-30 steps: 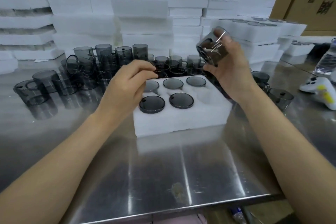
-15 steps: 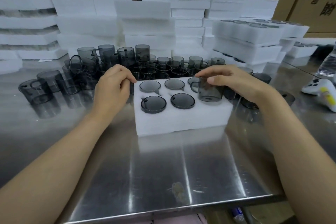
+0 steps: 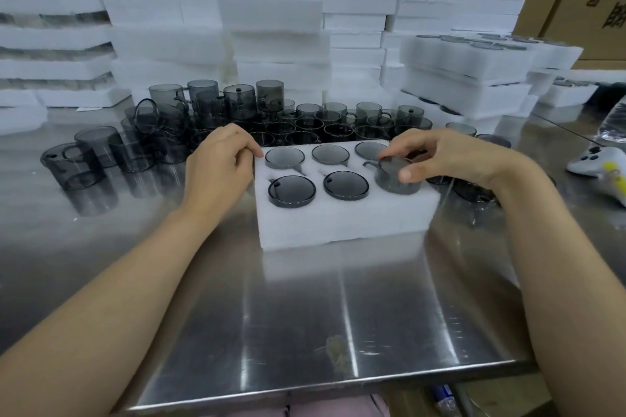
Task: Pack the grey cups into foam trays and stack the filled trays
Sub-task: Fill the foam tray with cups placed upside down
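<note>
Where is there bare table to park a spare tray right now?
The widest bare steel lies between the foam tray and the near edge of the table. Behind the tray, loose cups crowd together; to its right sit more cups and a white controller.

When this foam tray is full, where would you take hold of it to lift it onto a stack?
Probably by its two short end walls, one hand from each side, pressing inward. The foam tray is a plain block with upright sides and no handles, and cups fill its top; the last cup stands proud under the right hand.
</note>
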